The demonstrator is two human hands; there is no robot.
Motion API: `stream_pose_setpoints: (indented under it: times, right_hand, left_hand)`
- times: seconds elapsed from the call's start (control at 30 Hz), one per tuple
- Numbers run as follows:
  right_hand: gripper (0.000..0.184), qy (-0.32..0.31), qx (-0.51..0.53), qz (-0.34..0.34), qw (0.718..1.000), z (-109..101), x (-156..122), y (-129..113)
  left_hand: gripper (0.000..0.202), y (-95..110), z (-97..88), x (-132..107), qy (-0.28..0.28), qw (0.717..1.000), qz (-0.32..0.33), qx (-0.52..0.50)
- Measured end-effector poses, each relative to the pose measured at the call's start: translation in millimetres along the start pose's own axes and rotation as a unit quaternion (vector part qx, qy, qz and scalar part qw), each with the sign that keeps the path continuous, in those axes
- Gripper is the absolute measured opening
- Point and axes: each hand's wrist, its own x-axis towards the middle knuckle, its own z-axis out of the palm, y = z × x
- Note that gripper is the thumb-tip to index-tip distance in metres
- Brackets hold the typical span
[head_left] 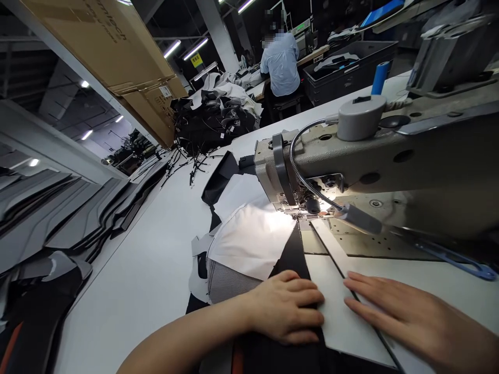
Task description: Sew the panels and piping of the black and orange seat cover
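Note:
My left hand, palm down with bent fingers, grips and presses a black fabric piece near its right edge. That piece runs up to the sewing machine's needle area, joined by a white fabric panel with grey ribbed cloth under it. To the right, my right hand lies flat, fingers stretched over a white strip with a dark edge. This strip also leads towards the needle. The left fingertips' undersides are hidden.
A lamp on a bent metal neck lights the stitching spot. Blue-handled snips lie on the machine bed. Stacked grey panels line the left, a fabric heap stands behind, and a person in a light blue shirt sits farther back.

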Motion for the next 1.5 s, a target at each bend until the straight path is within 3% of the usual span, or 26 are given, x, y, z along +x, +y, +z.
stream_pose_setpoints:
  times: [0.1,0.2,0.33,0.4,0.5,0.57,0.77,0.9,0.97,1.03,1.1,1.17,1.27,1.5]
  right_hand:
    - [0.034,-0.061,0.022,-0.005,0.998,23.1,24.3,5.0]
    - [0.034,-0.098,-0.016,0.064,0.993,32.6,40.3,11.3]
    - [0.080,-0.115,-0.029,0.054,0.991,32.5,49.5,9.5]
    - [0.087,-0.123,-0.009,0.040,0.992,32.1,52.3,4.9]
    - [0.087,-0.105,0.003,0.041,0.994,36.4,59.4,-1.3]
    - [0.087,-0.071,-0.010,0.059,0.996,43.4,67.7,-3.8]
    - [0.076,-0.012,-0.042,0.119,0.992,65.0,91.0,-9.7]
    - [0.067,-0.001,-0.029,0.146,0.989,69.7,94.4,-16.4]
    - [0.058,0.002,-0.025,0.156,0.987,70.2,95.1,-18.8]
    - [0.052,0.006,-0.017,0.161,0.987,69.8,95.9,-20.0]
    - [0.054,0.003,-0.005,0.163,0.987,68.8,96.8,-20.3]
    - [0.058,-0.006,0.004,0.164,0.986,68.1,97.5,-20.8]
    - [0.060,-0.011,0.008,0.175,0.984,69.6,98.2,-23.0]
    - [0.060,-0.015,0.005,0.187,0.982,72.2,100.0,-26.7]
  left_hand:
    - [0.038,7.2,2.4,6.0,-0.018,0.999,0.038,-0.003]
    - [0.038,9.0,5.0,8.0,-0.026,0.998,0.048,-0.021]
    - [0.043,0.0,-0.2,-3.8,-0.017,0.994,0.056,-0.091]
    - [0.047,-7.1,-6.9,-13.3,0.005,0.989,0.051,-0.142]
    - [0.044,-14.7,-15.3,-22.7,0.055,0.977,0.031,-0.205]
    - [0.043,-15.9,-16.8,-22.6,0.060,0.973,0.022,-0.221]
    - [0.043,-7.8,-19.2,-6.1,-0.012,0.984,0.021,-0.177]
    - [0.035,-5.5,-39.8,6.1,-0.043,0.993,0.033,-0.101]
    - [0.023,-9.5,-53.4,14.2,-0.046,0.998,-0.005,-0.049]
    - [0.016,-18.1,-64.3,22.8,-0.057,0.990,-0.126,0.028]
    - [0.025,-29.8,-69.5,30.4,-0.097,0.951,-0.273,0.102]
    - [0.037,-41.1,-68.7,35.5,-0.158,0.911,-0.357,0.134]
    - [0.045,-51.1,-61.6,39.2,-0.209,0.894,-0.376,0.125]
    - [0.066,-54.7,-50.3,38.2,-0.220,0.897,-0.363,0.124]
